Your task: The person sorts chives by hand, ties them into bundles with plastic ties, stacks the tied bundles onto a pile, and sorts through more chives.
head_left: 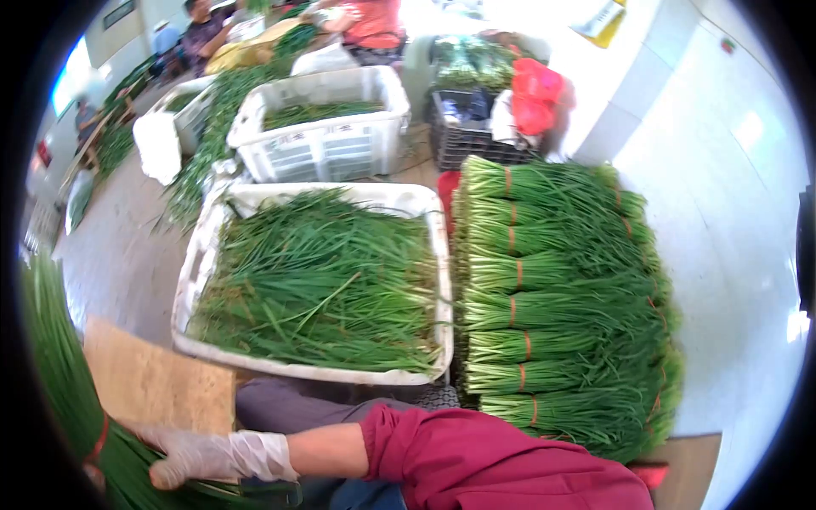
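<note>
My right hand (pixel 200 456), in a thin whitish glove, reaches across to the lower left and is closed on a bundle of long green chives (pixel 53 357). An orange band (pixel 101 439) circles this bundle just beside the hand. Some of the fingers are hidden among the leaves. At the bundle's far side a small patch of my left hand (pixel 93 478) shows; its fingers are hidden. A wooden board (pixel 161 378) lies right behind the gloved hand.
Ahead stands a white crate (pixel 445 280) of loose chives. Banded chive bundles (pixel 544 314) are stacked at right, beside a white tiled wall (pixel 722 212). Behind are another white crate (pixel 319 140), a black crate (pixel 450 153) and a red bag (pixel 537 93). Several people sit farther back.
</note>
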A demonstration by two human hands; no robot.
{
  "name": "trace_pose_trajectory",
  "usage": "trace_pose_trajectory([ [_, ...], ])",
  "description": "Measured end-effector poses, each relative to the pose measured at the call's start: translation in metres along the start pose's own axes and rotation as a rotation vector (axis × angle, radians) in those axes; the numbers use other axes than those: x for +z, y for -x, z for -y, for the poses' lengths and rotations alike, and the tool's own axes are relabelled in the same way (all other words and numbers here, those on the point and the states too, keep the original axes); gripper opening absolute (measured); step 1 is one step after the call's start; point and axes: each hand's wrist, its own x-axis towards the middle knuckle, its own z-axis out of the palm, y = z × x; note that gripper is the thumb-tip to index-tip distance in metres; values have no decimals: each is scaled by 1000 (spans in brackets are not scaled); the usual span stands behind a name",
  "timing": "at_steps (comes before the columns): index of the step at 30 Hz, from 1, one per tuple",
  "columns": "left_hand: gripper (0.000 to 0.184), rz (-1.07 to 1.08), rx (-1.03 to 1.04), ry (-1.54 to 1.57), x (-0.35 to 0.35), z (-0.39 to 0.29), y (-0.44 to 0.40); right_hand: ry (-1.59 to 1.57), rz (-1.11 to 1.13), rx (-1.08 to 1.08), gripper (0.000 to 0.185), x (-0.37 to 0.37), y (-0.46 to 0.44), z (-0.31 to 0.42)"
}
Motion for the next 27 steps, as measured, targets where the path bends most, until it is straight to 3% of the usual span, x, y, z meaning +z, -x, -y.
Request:
trace_pose_trajectory([
  [2,81,55,-6,144,22,-4,-11,-81,-18,-8,118,11,26,25],
  [3,81,84,-13,213,33,-6,-17,-101,-85,-95,108,7,32,27],
  [12,75,410,-66,743,93,-31,-53,-42,-401,-144,99,-1,78,56],
  [13,75,447,-70,773,97,-34,-52,-96,-452,-202,91,1,80,57],
  [20,68,629,-147,872,124,-39,-22,36,-652,-339,72,11,114,99],
  [27,53,746,-260,797,144,-24,46,126,-767,-628,54,11,158,156],
])
